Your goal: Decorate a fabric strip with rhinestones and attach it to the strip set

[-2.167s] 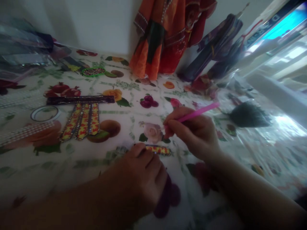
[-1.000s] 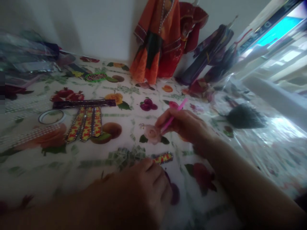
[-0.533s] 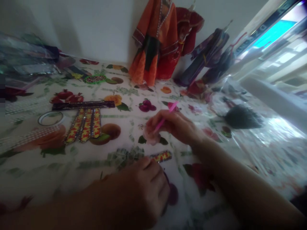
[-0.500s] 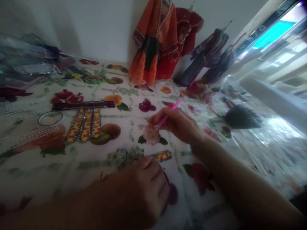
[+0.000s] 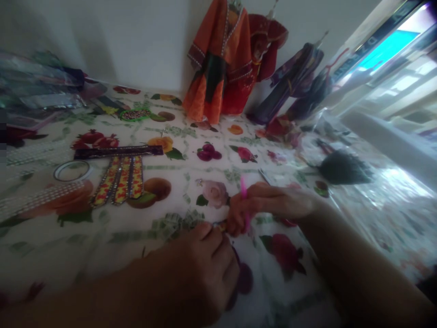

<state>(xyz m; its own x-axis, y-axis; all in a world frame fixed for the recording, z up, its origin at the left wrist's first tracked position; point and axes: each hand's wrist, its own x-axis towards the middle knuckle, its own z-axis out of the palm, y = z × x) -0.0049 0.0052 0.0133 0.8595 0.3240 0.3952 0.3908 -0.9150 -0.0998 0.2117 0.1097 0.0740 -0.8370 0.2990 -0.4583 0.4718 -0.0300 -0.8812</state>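
Note:
My left hand (image 5: 211, 264) is closed on a small yellow-and-red patterned strip (image 5: 221, 225) at the lower middle, and most of the strip is hidden by fingers. Against the strip's right end rest the fingers of my right hand (image 5: 256, 205), which grips a thin pink stick (image 5: 243, 189) held nearly upright. Three more patterned strips (image 5: 125, 180) with shiny edges lie side by side at the left, below a dark purple band (image 5: 119, 151). A roll of white tape (image 5: 72, 171) sits left of them.
Rows of white beads (image 5: 51, 193) lie at the left, near plastic bags (image 5: 41, 91). A green dish of beads (image 5: 135, 114) stands farther back. Small orange and red garments (image 5: 208, 68) hang by the wall. A dark bristly object (image 5: 344, 167) lies on plastic at the right.
My right hand has come down toward me with the pink stick, from above the printed rose to the strip's end. The stick is now more upright. My left hand has hardly moved.

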